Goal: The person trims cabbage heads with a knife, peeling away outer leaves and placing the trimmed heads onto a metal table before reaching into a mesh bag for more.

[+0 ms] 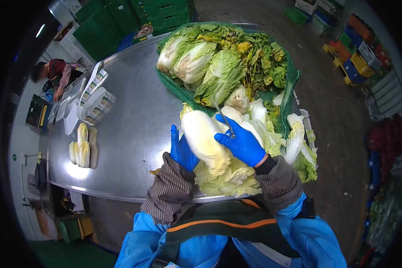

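Note:
A pale, peeled napa cabbage (205, 138) is tilted between my hands, slightly blurred, above a pile of loose outer leaves (232, 181). My left hand (183, 149), in a blue glove, supports its left side; the thumb points up and the other fingers are mostly hidden behind the cabbage. In my blue-gloved right hand (242, 142) is a knife (224, 117), its blade pointing up and away, close to the cabbage's right side. Beyond my hands, a green net sack (176, 91) lies open, with several untrimmed cabbages (221, 76) and yellowed leaves in it.
Trimmed cabbages (82, 149) lie on the left of the metal table (129, 107). Behind them stand a roll of labels (96, 105) and white packaging. A co-worker (60, 76) bends at the far left. Green crates (167, 13) are stacked behind the table; coloured crates (359, 49) stand at right.

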Action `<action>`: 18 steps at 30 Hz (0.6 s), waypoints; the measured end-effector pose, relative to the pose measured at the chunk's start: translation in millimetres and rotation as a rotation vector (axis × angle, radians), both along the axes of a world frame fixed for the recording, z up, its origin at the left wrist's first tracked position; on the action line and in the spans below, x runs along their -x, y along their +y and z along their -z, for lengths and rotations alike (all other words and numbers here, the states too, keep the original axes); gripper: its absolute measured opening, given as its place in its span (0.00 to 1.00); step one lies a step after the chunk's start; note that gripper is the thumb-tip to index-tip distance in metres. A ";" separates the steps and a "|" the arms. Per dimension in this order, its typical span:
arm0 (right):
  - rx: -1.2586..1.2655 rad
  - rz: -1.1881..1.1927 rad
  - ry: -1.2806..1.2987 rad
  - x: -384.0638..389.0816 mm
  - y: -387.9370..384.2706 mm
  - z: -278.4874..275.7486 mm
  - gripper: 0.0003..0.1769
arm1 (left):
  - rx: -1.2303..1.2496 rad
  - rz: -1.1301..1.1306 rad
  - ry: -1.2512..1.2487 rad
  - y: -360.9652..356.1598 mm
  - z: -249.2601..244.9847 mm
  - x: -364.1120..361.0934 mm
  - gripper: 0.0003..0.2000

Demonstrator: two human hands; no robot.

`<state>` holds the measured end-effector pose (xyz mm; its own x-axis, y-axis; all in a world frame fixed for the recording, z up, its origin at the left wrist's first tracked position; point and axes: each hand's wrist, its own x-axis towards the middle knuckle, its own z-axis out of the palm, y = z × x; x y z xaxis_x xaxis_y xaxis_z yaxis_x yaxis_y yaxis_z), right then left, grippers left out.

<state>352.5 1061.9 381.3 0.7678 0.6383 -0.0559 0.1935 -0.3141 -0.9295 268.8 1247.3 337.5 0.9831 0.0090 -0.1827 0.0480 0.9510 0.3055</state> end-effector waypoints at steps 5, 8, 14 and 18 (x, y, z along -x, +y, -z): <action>-0.746 -0.039 1.005 -14.9 -13.9 28.3 0.26 | -0.357 0.065 -0.100 11.3 -33.0 13.2 0.40; -0.743 0.059 0.988 -5.2 -11.8 48.6 0.26 | -0.374 0.060 -0.027 -7.4 -13.3 3.0 0.39; -0.678 -0.075 0.749 -6.8 -10.8 49.8 0.27 | -0.309 0.068 -0.022 -25.9 -20.3 1.8 0.32; -0.585 -0.089 0.546 -9.1 -10.8 37.0 0.28 | -0.239 0.065 -0.016 -26.9 -19.1 1.9 0.32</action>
